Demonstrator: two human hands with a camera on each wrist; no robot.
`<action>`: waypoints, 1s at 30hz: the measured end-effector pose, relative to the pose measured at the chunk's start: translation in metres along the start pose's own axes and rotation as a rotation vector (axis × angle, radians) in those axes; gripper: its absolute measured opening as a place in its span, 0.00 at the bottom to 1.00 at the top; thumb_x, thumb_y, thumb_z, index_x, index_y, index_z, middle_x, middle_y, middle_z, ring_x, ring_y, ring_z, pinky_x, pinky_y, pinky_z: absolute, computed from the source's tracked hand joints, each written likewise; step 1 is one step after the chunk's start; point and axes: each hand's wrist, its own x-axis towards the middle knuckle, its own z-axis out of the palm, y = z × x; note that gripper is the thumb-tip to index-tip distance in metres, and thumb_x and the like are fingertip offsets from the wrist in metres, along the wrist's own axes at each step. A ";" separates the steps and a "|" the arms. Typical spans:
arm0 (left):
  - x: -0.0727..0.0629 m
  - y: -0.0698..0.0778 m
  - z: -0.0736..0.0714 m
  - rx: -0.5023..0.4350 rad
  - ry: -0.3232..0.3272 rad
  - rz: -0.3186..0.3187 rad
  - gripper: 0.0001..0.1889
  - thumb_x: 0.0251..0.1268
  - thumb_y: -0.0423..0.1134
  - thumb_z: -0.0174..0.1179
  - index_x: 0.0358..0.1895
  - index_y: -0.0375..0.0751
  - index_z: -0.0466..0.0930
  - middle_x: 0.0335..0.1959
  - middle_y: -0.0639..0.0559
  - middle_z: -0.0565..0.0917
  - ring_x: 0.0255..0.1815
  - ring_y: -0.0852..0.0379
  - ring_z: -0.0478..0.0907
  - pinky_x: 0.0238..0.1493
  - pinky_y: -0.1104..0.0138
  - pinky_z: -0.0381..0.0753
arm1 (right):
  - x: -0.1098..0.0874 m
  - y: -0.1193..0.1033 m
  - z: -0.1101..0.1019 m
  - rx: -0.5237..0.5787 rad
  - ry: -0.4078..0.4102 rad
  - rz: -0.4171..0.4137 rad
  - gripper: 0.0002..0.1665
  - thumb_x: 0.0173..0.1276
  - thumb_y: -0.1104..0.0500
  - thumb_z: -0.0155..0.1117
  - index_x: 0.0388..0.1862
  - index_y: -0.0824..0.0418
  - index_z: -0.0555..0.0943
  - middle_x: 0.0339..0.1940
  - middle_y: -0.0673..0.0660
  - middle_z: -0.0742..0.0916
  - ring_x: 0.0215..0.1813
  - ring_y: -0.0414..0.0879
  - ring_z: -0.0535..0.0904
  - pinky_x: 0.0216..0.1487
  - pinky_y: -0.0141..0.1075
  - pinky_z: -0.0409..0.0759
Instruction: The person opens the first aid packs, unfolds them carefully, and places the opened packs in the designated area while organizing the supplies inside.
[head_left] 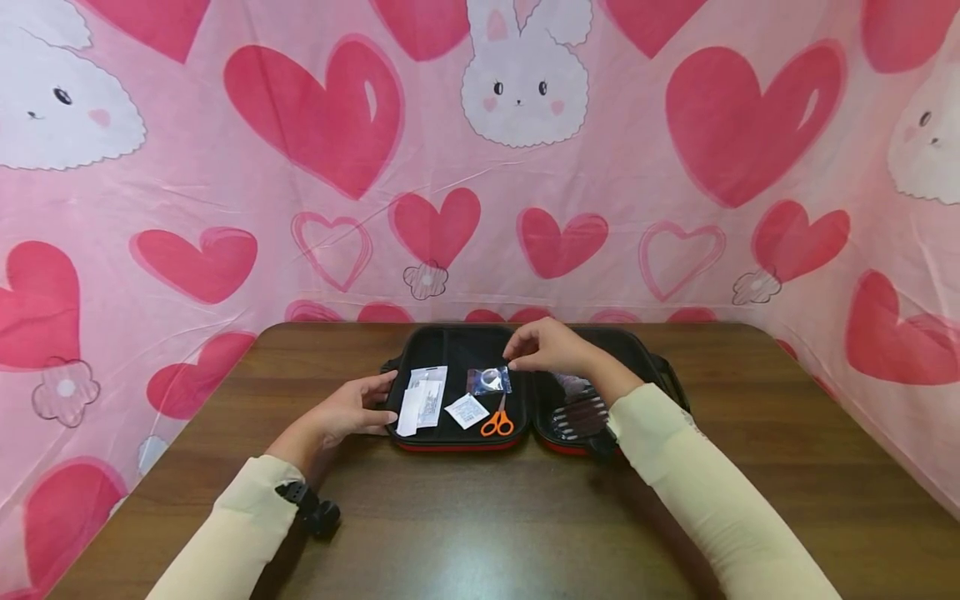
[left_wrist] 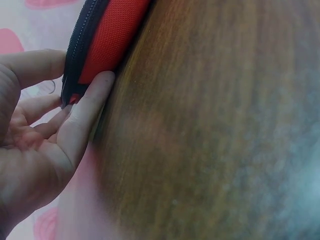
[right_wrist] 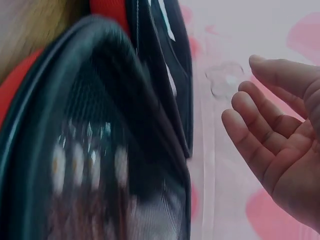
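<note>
A black zip case with red sides [head_left: 468, 342] lies unfolded on the table. My left hand [head_left: 348, 410] grips its left edge; in the left wrist view the thumb lies along the red side [left_wrist: 117, 42], with fingers at the black zip rim. Over the middle of the case hovers my right hand [head_left: 551, 346], fingers loosely bent and nothing held in the right wrist view. Below it lies a small clear-and-blue packet [head_left: 489, 381], beside orange-handled scissors [head_left: 500, 412] and a square white sachet [head_left: 467, 411]. Long white packets [head_left: 430, 404] lie at the left.
The case's right half holds a clear pouch of several white-tipped sticks [head_left: 581, 418], partly behind my right forearm. A carry handle [head_left: 672, 383] sticks out at its right side. Behind the wooden table [head_left: 480, 508] hangs a pink cloth [head_left: 480, 175] with hearts and rabbits.
</note>
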 end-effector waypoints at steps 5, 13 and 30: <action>0.000 0.000 0.000 -0.005 -0.006 0.003 0.44 0.58 0.27 0.67 0.76 0.36 0.53 0.67 0.29 0.64 0.63 0.38 0.67 0.50 0.56 0.82 | 0.018 -0.016 0.015 -0.029 -0.114 -0.064 0.09 0.60 0.65 0.72 0.40 0.64 0.86 0.33 0.49 0.87 0.35 0.43 0.81 0.39 0.34 0.83; -0.001 0.002 0.000 0.007 -0.008 -0.004 0.44 0.59 0.28 0.67 0.76 0.36 0.52 0.68 0.29 0.64 0.64 0.37 0.65 0.50 0.56 0.82 | 0.041 -0.023 0.032 -0.036 -0.291 -0.125 0.12 0.58 0.67 0.73 0.41 0.67 0.86 0.35 0.53 0.88 0.35 0.40 0.81 0.39 0.30 0.82; -0.002 0.000 0.000 -0.005 -0.001 0.006 0.44 0.59 0.27 0.66 0.76 0.37 0.53 0.66 0.29 0.65 0.63 0.38 0.66 0.49 0.56 0.82 | 0.062 -0.009 0.060 -0.215 -0.448 -0.001 0.23 0.49 0.64 0.80 0.46 0.55 0.87 0.40 0.48 0.85 0.43 0.41 0.76 0.46 0.30 0.76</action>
